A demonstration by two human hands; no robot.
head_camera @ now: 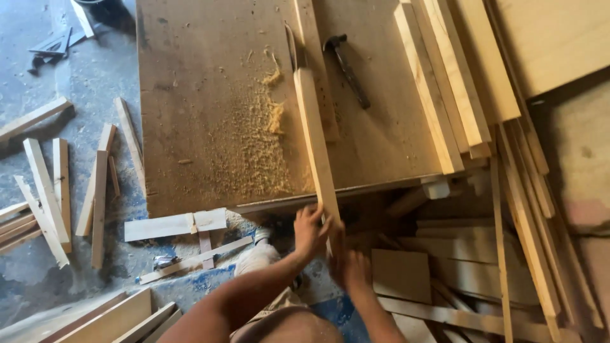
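A long pale wooden slat [313,133] lies lengthwise on the brown work board [197,95], its near end sticking out over the board's front edge. My left hand [310,230] grips that near end from the left side. My right hand [349,267] sits just below and to the right, fingers up against the same end of the slat. A pile of sawdust [260,140] lies on the board left of the slat. A dark hammer [346,67] rests on the board to the right of the slat's far end.
Several long planks [445,82] are stacked along the board's right side, with more slats [527,235] and flat offcuts [400,273] below it. Short wood pieces [57,190] are scattered on the concrete floor at left. My legs are below the board's edge.
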